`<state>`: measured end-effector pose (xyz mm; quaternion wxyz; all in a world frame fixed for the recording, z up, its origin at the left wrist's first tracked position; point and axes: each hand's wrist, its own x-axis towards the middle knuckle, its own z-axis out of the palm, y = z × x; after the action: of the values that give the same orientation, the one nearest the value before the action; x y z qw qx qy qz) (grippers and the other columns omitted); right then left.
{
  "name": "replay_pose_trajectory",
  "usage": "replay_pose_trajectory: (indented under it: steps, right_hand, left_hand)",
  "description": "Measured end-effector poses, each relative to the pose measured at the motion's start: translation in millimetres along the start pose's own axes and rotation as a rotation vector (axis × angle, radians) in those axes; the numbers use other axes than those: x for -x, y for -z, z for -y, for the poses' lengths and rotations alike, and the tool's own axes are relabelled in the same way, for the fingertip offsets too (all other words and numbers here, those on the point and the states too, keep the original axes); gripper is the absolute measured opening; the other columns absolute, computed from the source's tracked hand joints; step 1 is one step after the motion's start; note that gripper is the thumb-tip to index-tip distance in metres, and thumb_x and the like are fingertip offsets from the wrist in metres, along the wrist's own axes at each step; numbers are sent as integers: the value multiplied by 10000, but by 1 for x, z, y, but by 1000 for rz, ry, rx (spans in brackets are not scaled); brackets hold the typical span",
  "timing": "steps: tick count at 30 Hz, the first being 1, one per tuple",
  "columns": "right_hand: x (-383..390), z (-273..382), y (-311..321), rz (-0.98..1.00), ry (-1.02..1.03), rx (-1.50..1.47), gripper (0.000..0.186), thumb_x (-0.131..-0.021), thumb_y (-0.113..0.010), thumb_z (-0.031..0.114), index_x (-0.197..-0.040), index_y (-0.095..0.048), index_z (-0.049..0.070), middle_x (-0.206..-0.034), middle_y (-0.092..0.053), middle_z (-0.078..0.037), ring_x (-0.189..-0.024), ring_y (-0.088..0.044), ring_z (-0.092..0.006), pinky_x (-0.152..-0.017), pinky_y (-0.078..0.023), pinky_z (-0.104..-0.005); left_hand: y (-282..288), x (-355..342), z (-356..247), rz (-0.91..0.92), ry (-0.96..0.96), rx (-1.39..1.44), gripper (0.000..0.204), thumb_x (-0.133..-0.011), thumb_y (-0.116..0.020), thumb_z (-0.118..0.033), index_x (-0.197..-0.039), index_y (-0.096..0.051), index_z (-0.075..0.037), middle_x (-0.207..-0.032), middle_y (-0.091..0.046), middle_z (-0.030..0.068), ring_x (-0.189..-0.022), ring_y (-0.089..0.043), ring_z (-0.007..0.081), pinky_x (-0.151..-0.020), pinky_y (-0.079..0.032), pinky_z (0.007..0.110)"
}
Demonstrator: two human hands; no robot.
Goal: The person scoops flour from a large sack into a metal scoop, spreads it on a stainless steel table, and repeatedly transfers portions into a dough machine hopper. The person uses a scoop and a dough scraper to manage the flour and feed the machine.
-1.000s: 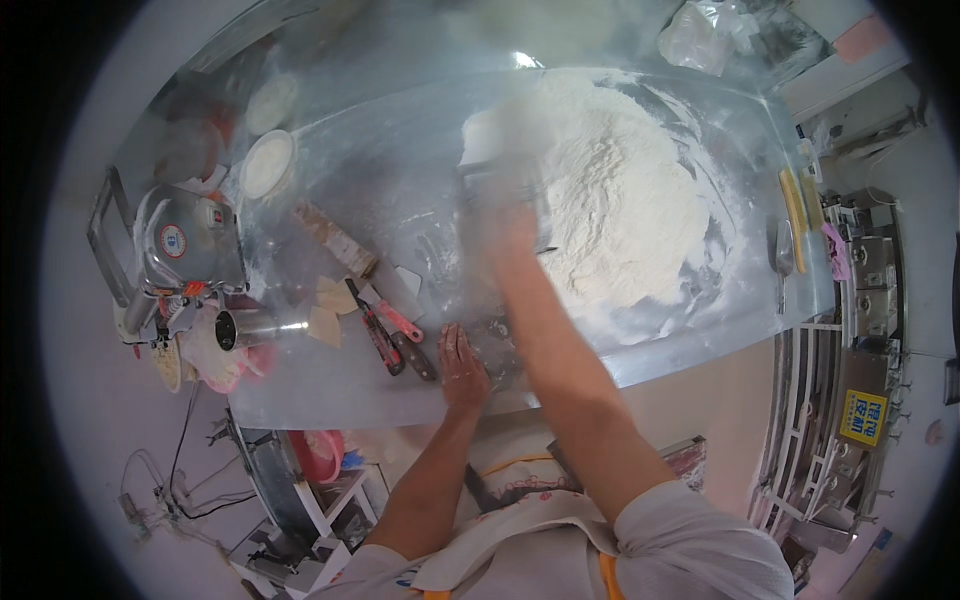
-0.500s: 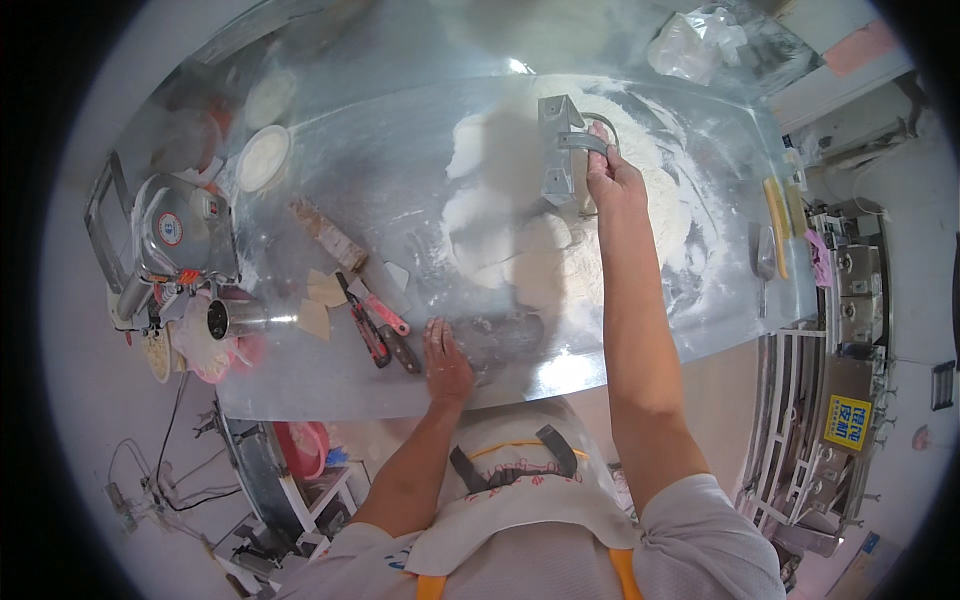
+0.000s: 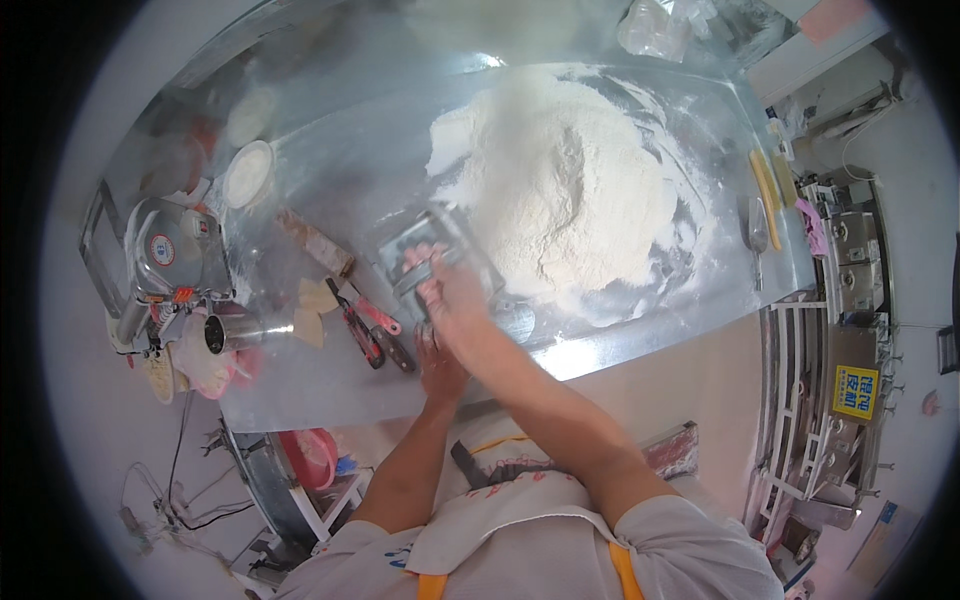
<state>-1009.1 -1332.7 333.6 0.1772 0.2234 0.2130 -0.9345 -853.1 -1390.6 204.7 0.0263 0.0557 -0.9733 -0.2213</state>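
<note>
My right hand (image 3: 440, 280) grips the handle of a blurred metal scraper (image 3: 410, 240) on the steel worktop, just left of a broad pile of white flour (image 3: 580, 190). My left hand (image 3: 437, 360) rests on the worktop below and behind it, fingers extended and partly hidden by my right hand. A knife (image 3: 395, 350), red-and-black scissors (image 3: 360, 330) and a pink-handled tool (image 3: 380, 316) lie left of my left hand, beside a long flour-dusted piece (image 3: 315, 243) and pale squares (image 3: 313, 310).
Left: a metal machine (image 3: 175, 250), a steel cup (image 3: 230, 333) and a round white dish (image 3: 248, 174). Right: wooden rolling pins (image 3: 765, 190), a scoop (image 3: 757, 228), a pink cloth (image 3: 812, 226) and rails (image 3: 790, 400). Plastic bags (image 3: 650, 25) lie at the back; worktop edge (image 3: 660, 330) faces me.
My right hand has swung with the scraper from over the flour pile toward me and to the left, above my left hand, which stays on the worktop.
</note>
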Motion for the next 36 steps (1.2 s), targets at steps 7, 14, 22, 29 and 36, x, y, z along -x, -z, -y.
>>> replay_pose_trajectory:
  steps: [7,14,22,29,36]
  right_hand:
    - [41,-10,38,-167,-73,-81,178,-1064,-500,-29,-1222,-570,15,-1174,-680,-148,-1141,-710,-294,-953,-614,-376]
    - [7,150,129,-172,113,300,101,-1067,-590,66,-1159,-619,38,-1020,-711,-114,-908,-724,-256,-744,-625,-356]
    - [-16,282,75,-183,68,566,58,-1049,-572,4,-1036,-613,-35,-903,-666,-125,-729,-639,-212,-654,-589,-364]
    - [-44,355,-2,-206,13,1139,76,-983,-631,-17,-933,-652,-71,-781,-642,-92,-573,-553,-141,-469,-454,-301]
    - [-27,389,-55,-158,-42,1407,139,-953,-657,19,-835,-649,-53,-703,-611,-99,-513,-513,-136,-416,-393,-306]
  left_hand:
    - [-10,11,10,212,-33,-197,598,-971,-623,-183,-1493,-418,25,-1551,-432,242,-1503,-361,443,-1248,-325,550]
    - [-7,-9,-1,-159,-54,-37,519,-905,-541,60,-1417,-459,82,-1551,-427,222,-1495,-385,425,-1257,-343,533]
    - [-2,-9,-4,-135,-22,-39,557,-907,-560,36,-1450,-449,92,-1555,-422,221,-1500,-378,427,-1251,-347,533]
    - [-3,-6,-2,-134,-25,-21,584,-902,-554,19,-1469,-435,96,-1560,-417,229,-1505,-368,436,-1256,-333,541]
    - [4,-7,-8,-117,-3,-22,579,-895,-545,28,-1458,-432,105,-1552,-413,238,-1493,-375,448,-1258,-329,548]
